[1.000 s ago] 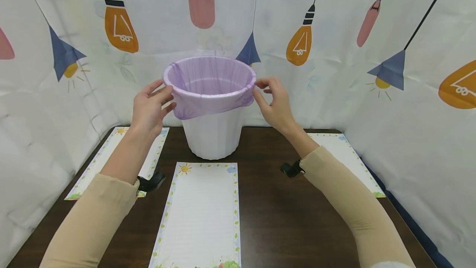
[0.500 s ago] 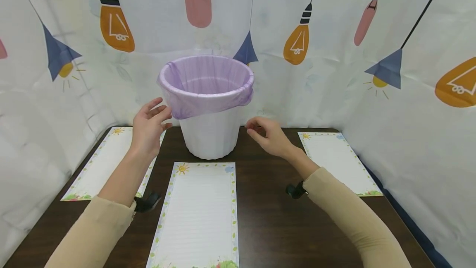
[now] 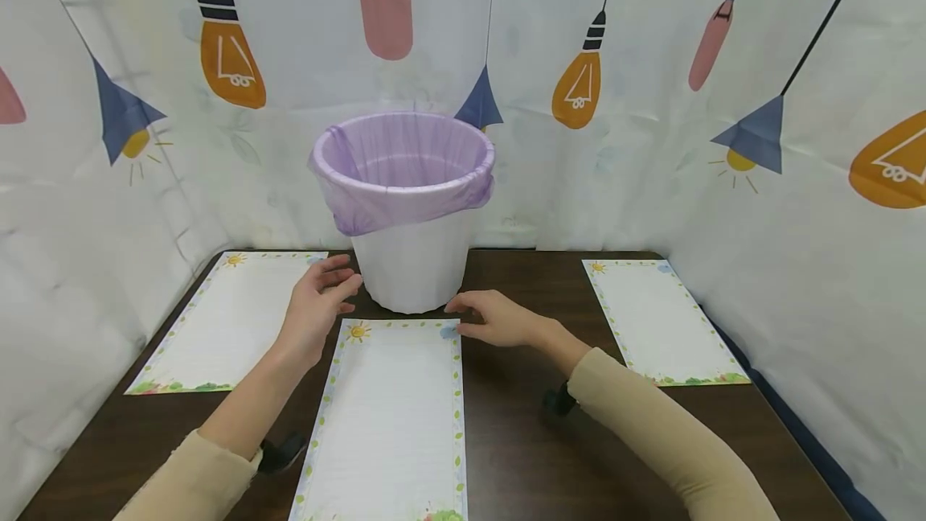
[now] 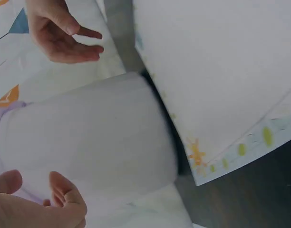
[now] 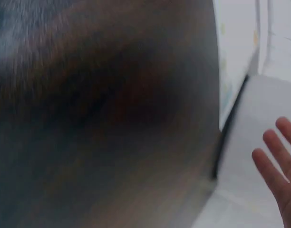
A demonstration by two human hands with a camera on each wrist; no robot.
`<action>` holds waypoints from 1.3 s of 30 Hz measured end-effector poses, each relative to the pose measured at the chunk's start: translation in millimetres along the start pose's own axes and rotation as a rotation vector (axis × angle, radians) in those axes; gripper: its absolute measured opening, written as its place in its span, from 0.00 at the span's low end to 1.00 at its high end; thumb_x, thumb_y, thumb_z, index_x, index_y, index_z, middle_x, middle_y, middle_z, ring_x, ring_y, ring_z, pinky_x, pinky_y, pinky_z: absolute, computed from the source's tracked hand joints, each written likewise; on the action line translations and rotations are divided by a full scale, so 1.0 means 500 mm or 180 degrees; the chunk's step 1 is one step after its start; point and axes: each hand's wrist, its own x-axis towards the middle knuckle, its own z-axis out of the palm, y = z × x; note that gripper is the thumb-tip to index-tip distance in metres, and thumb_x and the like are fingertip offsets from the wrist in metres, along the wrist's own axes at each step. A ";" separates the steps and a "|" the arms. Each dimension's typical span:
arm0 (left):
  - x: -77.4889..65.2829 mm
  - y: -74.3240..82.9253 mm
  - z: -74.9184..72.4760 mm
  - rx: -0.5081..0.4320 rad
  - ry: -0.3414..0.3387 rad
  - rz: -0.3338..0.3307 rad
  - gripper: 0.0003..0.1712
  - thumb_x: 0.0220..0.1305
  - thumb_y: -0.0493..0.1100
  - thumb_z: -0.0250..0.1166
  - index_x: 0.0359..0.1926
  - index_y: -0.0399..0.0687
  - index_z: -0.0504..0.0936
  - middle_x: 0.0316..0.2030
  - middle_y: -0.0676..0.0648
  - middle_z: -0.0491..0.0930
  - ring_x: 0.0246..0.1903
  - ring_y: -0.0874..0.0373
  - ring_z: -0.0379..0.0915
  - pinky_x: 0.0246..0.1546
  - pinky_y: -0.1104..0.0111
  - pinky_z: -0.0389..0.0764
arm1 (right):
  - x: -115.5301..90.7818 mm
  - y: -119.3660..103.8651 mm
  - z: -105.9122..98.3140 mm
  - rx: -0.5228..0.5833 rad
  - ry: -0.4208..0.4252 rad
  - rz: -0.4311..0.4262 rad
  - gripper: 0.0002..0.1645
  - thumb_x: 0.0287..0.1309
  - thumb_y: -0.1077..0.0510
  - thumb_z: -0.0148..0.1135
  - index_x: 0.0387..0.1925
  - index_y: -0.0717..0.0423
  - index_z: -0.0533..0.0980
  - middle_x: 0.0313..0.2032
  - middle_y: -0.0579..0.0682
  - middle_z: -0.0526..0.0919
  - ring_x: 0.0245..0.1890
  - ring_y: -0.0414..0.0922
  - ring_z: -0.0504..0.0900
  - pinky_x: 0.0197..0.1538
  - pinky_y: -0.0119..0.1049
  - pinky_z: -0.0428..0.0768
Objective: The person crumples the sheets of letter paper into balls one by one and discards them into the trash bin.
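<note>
A white trash can (image 3: 412, 264) stands upright at the back of the dark table, lined with a purple trash bag (image 3: 405, 211) folded over its rim. Beside the can's lower left side is my left hand (image 3: 321, 304), its fingers relaxed and holding nothing. My right hand (image 3: 499, 318) is near the can's base on the right, thumb and fingers apart with nothing between them. Its fingertips overlap the top right corner of the middle lined sheet (image 3: 391, 416) in the head view. In the left wrist view both hands flank the can (image 4: 93, 142).
Lined sheets with leafy borders lie at the left (image 3: 217, 328) and right (image 3: 665, 320) of the dark wooden table (image 3: 550, 457). A white curtain (image 3: 289, 38) printed with bulbs and lamps hangs behind and along both sides.
Both hands have come off the bag-covered rim and moved down, now beside the can's lower part. The can and bag stay in place.
</note>
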 end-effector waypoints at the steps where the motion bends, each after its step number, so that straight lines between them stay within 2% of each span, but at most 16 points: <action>1: -0.004 -0.008 0.001 0.0081 -0.0057 -0.0013 0.35 0.77 0.46 0.62 0.76 0.40 0.60 0.62 0.41 0.66 0.52 0.56 0.69 0.47 0.70 0.78 | 0.003 0.000 0.008 -0.0082 -0.0066 0.0031 0.23 0.72 0.58 0.63 0.64 0.61 0.75 0.61 0.54 0.79 0.63 0.49 0.76 0.64 0.46 0.75; 4: -0.017 -0.030 0.003 0.0351 -0.0222 -0.0031 0.35 0.77 0.47 0.61 0.76 0.39 0.60 0.65 0.36 0.64 0.57 0.51 0.67 0.54 0.63 0.75 | 0.009 0.000 0.029 -0.0263 -0.0257 0.0115 0.27 0.72 0.55 0.64 0.68 0.59 0.73 0.66 0.51 0.76 0.67 0.46 0.72 0.69 0.41 0.69; 9: -0.039 -0.057 0.006 0.0963 -0.0462 -0.0007 0.33 0.76 0.48 0.62 0.73 0.41 0.64 0.68 0.35 0.63 0.65 0.40 0.62 0.62 0.45 0.68 | 0.014 0.001 0.054 -0.0333 -0.0546 0.0218 0.35 0.70 0.49 0.66 0.73 0.55 0.68 0.74 0.51 0.66 0.74 0.47 0.63 0.73 0.43 0.62; 13: -0.053 -0.075 0.012 0.1485 -0.0741 0.0045 0.33 0.74 0.51 0.64 0.72 0.42 0.67 0.70 0.34 0.61 0.68 0.36 0.58 0.63 0.38 0.64 | 0.014 0.000 0.066 -0.0379 -0.0794 0.0333 0.42 0.69 0.43 0.66 0.77 0.50 0.63 0.79 0.50 0.56 0.78 0.48 0.53 0.75 0.45 0.57; 16: -0.062 -0.087 0.016 0.1732 -0.0976 0.0137 0.33 0.73 0.52 0.65 0.71 0.41 0.70 0.71 0.33 0.60 0.70 0.33 0.55 0.63 0.35 0.63 | 0.012 -0.003 0.072 -0.0429 -0.0975 0.0385 0.46 0.68 0.40 0.66 0.79 0.47 0.60 0.80 0.48 0.52 0.79 0.48 0.47 0.76 0.46 0.54; 21: -0.074 -0.101 0.016 0.2120 -0.1274 0.0441 0.32 0.70 0.50 0.68 0.68 0.38 0.73 0.69 0.30 0.63 0.69 0.26 0.54 0.62 0.32 0.62 | 0.005 -0.012 0.077 -0.0572 -0.1187 0.0479 0.47 0.67 0.38 0.66 0.80 0.44 0.59 0.81 0.48 0.47 0.80 0.46 0.43 0.76 0.47 0.54; 24: -0.082 -0.102 0.016 0.2352 -0.1408 0.0484 0.33 0.68 0.52 0.69 0.67 0.39 0.74 0.68 0.29 0.63 0.67 0.26 0.57 0.58 0.27 0.62 | 0.000 -0.014 0.077 -0.0645 -0.1200 0.0539 0.46 0.67 0.38 0.67 0.79 0.44 0.60 0.81 0.49 0.47 0.80 0.46 0.43 0.76 0.46 0.55; 29: -0.098 -0.093 0.019 0.2570 -0.1609 0.0410 0.35 0.65 0.54 0.72 0.67 0.41 0.76 0.68 0.28 0.63 0.67 0.25 0.56 0.53 0.21 0.58 | -0.009 -0.008 0.075 -0.0648 -0.1166 0.0600 0.47 0.64 0.39 0.69 0.79 0.44 0.61 0.81 0.49 0.47 0.80 0.47 0.43 0.76 0.46 0.54; 33: -0.104 -0.094 0.021 0.2555 -0.1697 0.0326 0.34 0.65 0.53 0.72 0.67 0.42 0.76 0.69 0.28 0.62 0.69 0.25 0.53 0.56 0.23 0.58 | -0.021 -0.004 0.068 -0.0592 -0.1157 0.0664 0.46 0.63 0.43 0.72 0.78 0.46 0.63 0.81 0.49 0.48 0.80 0.46 0.44 0.76 0.46 0.54; 39: -0.107 -0.100 0.021 0.2434 -0.1777 0.0313 0.34 0.65 0.52 0.73 0.67 0.41 0.76 0.70 0.28 0.60 0.69 0.26 0.53 0.58 0.28 0.62 | -0.043 0.006 0.047 -0.0514 -0.1155 0.0726 0.46 0.60 0.49 0.76 0.76 0.49 0.66 0.80 0.50 0.51 0.79 0.46 0.47 0.76 0.47 0.56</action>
